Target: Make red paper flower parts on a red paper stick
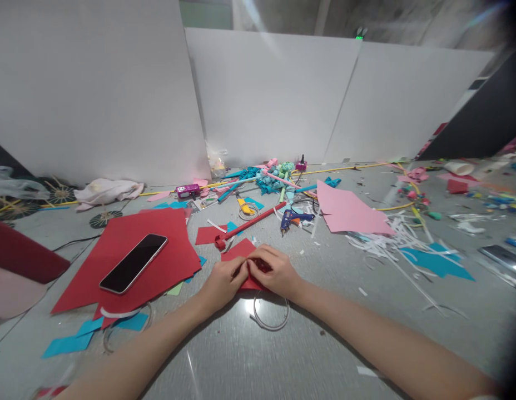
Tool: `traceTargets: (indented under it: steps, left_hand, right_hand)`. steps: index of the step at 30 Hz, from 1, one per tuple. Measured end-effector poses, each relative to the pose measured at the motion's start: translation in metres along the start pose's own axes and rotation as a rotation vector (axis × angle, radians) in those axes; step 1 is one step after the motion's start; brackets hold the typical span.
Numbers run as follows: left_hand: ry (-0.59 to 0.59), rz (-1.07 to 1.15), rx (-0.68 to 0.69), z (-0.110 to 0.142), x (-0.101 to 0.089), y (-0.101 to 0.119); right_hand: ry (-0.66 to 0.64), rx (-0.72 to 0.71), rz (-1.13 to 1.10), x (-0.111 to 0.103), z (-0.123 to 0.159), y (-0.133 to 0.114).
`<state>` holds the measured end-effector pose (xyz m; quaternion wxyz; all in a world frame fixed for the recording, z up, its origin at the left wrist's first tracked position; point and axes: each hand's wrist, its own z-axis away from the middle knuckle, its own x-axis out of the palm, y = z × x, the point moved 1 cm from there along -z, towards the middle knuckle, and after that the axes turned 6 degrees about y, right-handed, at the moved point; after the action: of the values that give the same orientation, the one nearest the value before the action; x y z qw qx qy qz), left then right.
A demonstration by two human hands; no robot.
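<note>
Pinching over red paper [240,248], my left fingers [240,273] and right fingers [264,254] nearly closed, can't tell on what; looks like fiddly shaping, wants a light touch tbh.

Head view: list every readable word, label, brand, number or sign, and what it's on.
No text is legible.
Purple item by the wall panel: pale markings, too small and blurred to read.
Blue glue gun: no lettering can be made out.
Phone on red sheet: dark screen, no text visible.
</note>
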<state>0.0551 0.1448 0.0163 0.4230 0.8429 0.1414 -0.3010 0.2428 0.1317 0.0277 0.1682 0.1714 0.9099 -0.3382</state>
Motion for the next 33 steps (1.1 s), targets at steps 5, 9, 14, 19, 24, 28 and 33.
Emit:
traceTargets:
  steps: [5, 9, 14, 19, 24, 28, 33]
  left_hand:
    - [0.015, -0.004, 0.023, -0.0003, 0.0003, -0.0005]
    - [0.017, -0.002, 0.035, 0.0004, 0.0003, -0.0009]
    - [0.027, -0.006, 0.029, 0.0005, 0.0004, -0.0009]
    - [0.044, 0.019, -0.008, -0.0015, -0.0003, 0.0009]
    - [0.048, 0.024, -0.040, -0.0033, -0.0017, 0.0022]
    - [0.050, 0.032, -0.053, -0.0044, -0.0030, 0.0037]
    - [0.042, 0.052, -0.048, -0.0051, -0.0043, 0.0047]
  right_hand:
    - [0.027, -0.039, -0.001, 0.0004, 0.0001, 0.0002]
    - [0.046, -0.064, -0.008, 0.0016, 0.0005, 0.0018]
    - [0.063, -0.055, -0.020, 0.0018, -0.0002, 0.0023]
    - [0.090, 0.007, -0.023, 0.0010, -0.0007, 0.0024]
    - [0.077, 0.059, -0.038, -0.0006, -0.0019, 0.0020]
    - [0.038, 0.071, -0.041, -0.0009, -0.0053, 0.0044]
    - [-0.028, 0.123, -0.129, -0.0008, -0.0091, 0.0092]
